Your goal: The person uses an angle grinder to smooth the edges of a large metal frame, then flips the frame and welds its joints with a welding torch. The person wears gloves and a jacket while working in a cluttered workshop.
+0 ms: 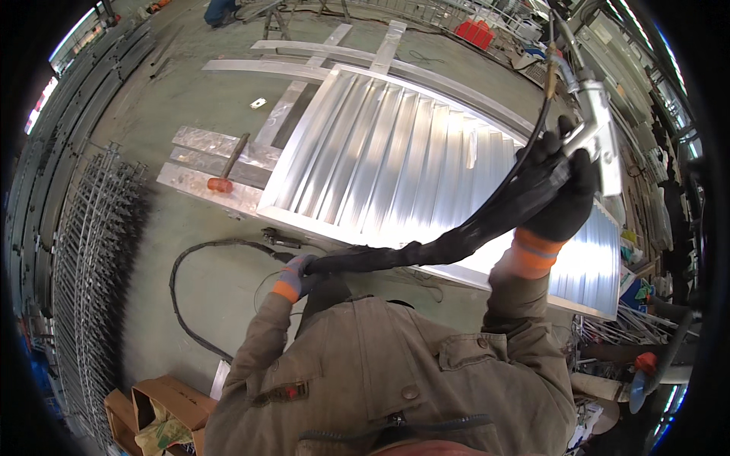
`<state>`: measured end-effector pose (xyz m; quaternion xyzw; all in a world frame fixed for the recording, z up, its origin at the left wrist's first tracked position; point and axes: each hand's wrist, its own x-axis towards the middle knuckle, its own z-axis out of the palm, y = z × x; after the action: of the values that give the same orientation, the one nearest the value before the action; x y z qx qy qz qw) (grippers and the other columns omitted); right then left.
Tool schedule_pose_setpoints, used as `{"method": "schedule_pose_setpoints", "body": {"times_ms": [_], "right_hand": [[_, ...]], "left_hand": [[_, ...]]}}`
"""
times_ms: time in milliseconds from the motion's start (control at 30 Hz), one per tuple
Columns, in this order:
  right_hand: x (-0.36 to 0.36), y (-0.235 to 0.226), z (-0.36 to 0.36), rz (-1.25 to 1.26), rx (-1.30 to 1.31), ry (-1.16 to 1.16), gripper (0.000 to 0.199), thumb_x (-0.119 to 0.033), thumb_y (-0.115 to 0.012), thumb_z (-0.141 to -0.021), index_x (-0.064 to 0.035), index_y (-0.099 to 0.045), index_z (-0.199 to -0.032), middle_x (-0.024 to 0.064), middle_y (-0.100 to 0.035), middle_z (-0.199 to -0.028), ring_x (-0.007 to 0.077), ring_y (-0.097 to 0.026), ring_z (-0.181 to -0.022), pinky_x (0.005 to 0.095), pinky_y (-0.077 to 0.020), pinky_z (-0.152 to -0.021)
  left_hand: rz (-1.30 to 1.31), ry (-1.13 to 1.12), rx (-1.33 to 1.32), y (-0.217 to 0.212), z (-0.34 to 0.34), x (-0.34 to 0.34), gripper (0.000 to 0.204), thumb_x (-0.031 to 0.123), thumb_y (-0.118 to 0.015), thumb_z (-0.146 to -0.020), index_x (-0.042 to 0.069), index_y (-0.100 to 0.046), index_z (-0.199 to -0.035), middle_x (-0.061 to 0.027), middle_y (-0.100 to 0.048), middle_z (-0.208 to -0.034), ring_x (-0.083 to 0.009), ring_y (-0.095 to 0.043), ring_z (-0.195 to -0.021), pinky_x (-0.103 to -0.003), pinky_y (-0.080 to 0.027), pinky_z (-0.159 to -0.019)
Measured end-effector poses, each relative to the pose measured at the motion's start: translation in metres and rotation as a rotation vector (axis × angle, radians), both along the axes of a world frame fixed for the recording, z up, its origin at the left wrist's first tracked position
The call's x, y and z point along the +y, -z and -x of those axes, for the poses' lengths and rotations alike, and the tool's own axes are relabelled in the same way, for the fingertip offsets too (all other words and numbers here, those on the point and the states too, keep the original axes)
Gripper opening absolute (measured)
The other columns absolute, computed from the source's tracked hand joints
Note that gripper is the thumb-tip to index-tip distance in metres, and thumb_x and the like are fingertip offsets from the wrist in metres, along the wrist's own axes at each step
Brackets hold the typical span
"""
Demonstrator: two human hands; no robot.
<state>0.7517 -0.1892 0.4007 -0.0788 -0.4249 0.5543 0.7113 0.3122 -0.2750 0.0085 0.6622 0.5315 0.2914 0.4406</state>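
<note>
One head-worn fisheye view, looking down at a person in a brown-green buttoned jacket (pixel 357 357), whose chest fills the picture around six o'clock.

Between two and three o'clock, the right grip, a hand in a black glove (pixel 559 178) with an orange-and-grey cuff, is raised and clenched around the upper end of a thick black-wrapped cable bundle (pixel 456 242). Just beside its fingers is a silver angular metal fitting (pixel 601 129) with a side branch; whether the fingers also close on that branch is hard to tell, black against black.

Toward eight o'clock, close to the centre, the left grip, a hand in a grey glove (pixel 299 275) with an orange cuff, is wrapped around the bundle's lower end. The bundle slopes between the two hands, crossing in front of a large silver metal louvred panel (pixel 380 156) that spreads from the centre toward twelve and three o'clock. A thinner black cable (pixel 175 292) loops out toward eight o'clock over the grey-green floor (pixel 171 243).

Between nine and ten o'clock, an orange-headed mallet with a wooden handle (pixel 220 185) lies on flat pale metal strips (pixel 186 182). An open brown cardboard box (pixel 179 399) sits between seven and eight o'clock; a bright red object (pixel 475 33) stands at one.
</note>
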Motion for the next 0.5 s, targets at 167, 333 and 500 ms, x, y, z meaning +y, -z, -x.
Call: {"method": "schedule_pose_setpoints", "body": {"times_ms": [167, 333, 500], "right_hand": [[0.095, -0.067, -0.071, 0.184, -0.075, -0.064, 0.053, -0.029, -0.051, -0.115, 0.0059, -0.056, -0.154, 0.0242, -0.071, -0.140, 0.0373, -0.070, -0.127, 0.0480, -0.0588, -0.109], [0.269, -0.107, -0.075, 0.269, -0.198, -0.606, 0.057, -0.037, -0.059, -0.114, 0.0067, -0.058, -0.150, 0.0253, -0.070, -0.142, 0.0380, -0.069, -0.130, 0.0493, -0.0552, -0.118], [0.450, -0.086, 0.002, 0.375, -0.493, -0.256, 0.056, -0.048, -0.062, -0.114, 0.0014, -0.065, -0.140, 0.0179, -0.077, -0.118, 0.0303, -0.076, -0.106, 0.0433, -0.0637, -0.101]], "left_hand": [[0.112, 0.115, -0.046, -0.108, 0.042, 0.048, 0.045, 0.030, -0.098, -0.080, 0.006, -0.082, -0.115, -0.0114, -0.081, -0.102, -0.0207, -0.076, -0.094, -0.037, -0.059, -0.083], [0.059, 0.263, -0.127, -0.175, 0.067, 0.134, 0.042, 0.030, -0.098, -0.082, 0.002, -0.083, -0.109, -0.0114, -0.080, -0.092, -0.0176, -0.073, -0.080, -0.037, -0.058, -0.075], [0.177, 0.178, -0.179, -0.151, 0.056, 0.217, 0.045, 0.041, -0.091, -0.090, 0.001, -0.082, -0.109, -0.0156, -0.080, -0.091, -0.0231, -0.075, -0.082, -0.040, -0.058, -0.075]]}}
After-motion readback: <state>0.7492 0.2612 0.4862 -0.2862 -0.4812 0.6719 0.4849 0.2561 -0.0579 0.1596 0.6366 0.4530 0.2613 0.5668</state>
